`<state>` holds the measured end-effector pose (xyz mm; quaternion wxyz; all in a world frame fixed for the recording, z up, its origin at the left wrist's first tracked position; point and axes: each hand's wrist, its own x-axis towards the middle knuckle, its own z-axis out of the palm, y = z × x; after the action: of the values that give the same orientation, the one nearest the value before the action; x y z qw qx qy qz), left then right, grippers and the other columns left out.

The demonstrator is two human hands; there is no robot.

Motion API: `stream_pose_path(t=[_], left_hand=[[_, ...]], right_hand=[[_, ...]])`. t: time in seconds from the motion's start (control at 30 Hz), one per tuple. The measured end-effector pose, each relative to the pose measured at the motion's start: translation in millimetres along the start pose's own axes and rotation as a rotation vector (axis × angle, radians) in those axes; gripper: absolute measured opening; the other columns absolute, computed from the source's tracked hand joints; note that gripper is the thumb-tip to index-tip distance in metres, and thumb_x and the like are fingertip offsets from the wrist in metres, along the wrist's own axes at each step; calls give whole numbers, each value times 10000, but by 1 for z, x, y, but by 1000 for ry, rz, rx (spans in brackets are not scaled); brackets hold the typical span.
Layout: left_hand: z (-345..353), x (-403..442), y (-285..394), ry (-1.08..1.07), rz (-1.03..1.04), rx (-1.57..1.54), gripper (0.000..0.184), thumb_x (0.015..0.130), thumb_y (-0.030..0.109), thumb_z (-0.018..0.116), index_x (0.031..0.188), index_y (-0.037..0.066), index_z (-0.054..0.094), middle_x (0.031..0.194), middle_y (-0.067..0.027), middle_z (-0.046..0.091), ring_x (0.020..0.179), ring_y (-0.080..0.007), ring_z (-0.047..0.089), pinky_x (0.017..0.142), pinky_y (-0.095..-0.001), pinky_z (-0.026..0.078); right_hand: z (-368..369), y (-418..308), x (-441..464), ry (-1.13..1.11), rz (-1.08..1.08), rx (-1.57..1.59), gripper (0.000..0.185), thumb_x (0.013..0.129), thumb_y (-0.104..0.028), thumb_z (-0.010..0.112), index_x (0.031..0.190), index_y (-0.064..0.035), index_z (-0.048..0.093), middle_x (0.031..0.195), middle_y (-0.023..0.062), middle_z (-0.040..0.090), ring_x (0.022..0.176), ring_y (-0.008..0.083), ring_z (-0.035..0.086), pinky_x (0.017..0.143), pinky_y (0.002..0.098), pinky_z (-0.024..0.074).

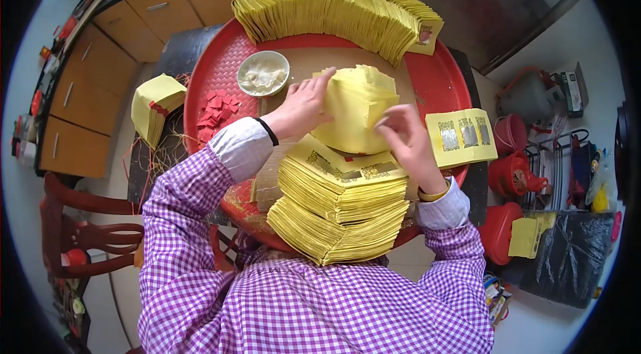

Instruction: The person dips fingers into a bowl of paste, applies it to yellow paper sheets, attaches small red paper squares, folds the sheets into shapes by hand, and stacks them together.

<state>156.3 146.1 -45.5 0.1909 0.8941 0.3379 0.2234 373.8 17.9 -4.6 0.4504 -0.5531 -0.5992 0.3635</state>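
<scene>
My left hand (pixel 300 107) reaches over the round red tabletop with a woven texture (pixel 212 64), its thumb apart from its fingers, which rest along the left edge of a thin, bulging piece of plain yellow paper (pixel 357 104). My right hand (pixel 410 140) is at the lower right edge of that same paper, fingers curled inward; I cannot tell whether they pinch it or only come close.

The yellow paper sits in front of me, between my two hands, just beyond a tall stack of folded yellow papers with silver-printed panels (pixel 339 197). The stack stands on my side, close against my checked purple-and-white clothing (pixel 314 304), and a small red mark shows on its top layer.

Beyond my left hand is a white round bowl of pale paste (pixel 264 58), with a scatter of small red paper squares (pixel 218 112) near it. A brown flat piece of cardboard (pixel 324 57) lies on the tabletop. Along the far side curves a long row of upright folded yellow papers (pixel 327 14). To the right of my right hand lies a yellow paper piece with three silver panels (pixel 461 139).
</scene>
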Motion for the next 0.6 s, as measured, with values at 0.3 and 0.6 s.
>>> stream_pose_path(t=[0.3, 0.6], left_hand=[[-55, -44, 73, -628, -624, -1103, 298, 909, 117, 626, 1188, 18, 593, 1028, -65, 627, 915, -111, 580, 826, -229, 462], [-55, -42, 101, -837, -305, -394, 178, 882, 89, 589, 1027, 0, 640, 1006, -136, 668, 791, -249, 624, 714, -308, 515]], right_hand=[[8, 29, 20, -486, 222, 496, 154, 953, -71, 574, 1089, 0, 580, 984, 142, 698, 879, 163, 680, 788, 248, 549], [-6, 2, -8, -482, 457, 258, 173, 955, -98, 580, 1093, 8, 575, 800, 84, 703, 695, 144, 675, 596, 224, 536]])
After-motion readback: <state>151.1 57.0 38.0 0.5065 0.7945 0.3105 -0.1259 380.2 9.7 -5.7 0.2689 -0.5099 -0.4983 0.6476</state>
